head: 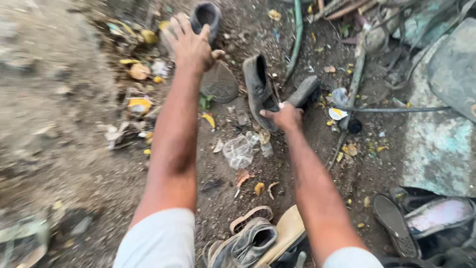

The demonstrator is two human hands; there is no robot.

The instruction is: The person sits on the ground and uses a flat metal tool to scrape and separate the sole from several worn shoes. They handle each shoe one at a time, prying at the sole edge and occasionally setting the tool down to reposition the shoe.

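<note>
Left hand: the left hand (191,42) is stretched far forward, fingers spread, palm down over the near edge of a dark shoe (207,17) that stands upright with its opening toward the camera; motion blur leaves it unclear whether the fingers touch the shoe or only hover at it.
Right hand: the right hand (283,116) is closed in a fist on the lower end of a black ankle boot (259,89).
Boot axis: the boot lies on its side, its long axis running from the right fist up and slightly left, away from the person.
Shoe from boot: the dark shoe sits up and to the left of the boot, well apart from it, with a round grey sole (218,82) between them.
Nearer hand: the left hand is at the shoe; the right is far from it.
Ground: dirt (59,124) strewn with yellow scraps, a crumpled clear plastic bag (238,151), a green hose (296,37).
Near the body: worn shoes (248,243) in a heap.
</note>
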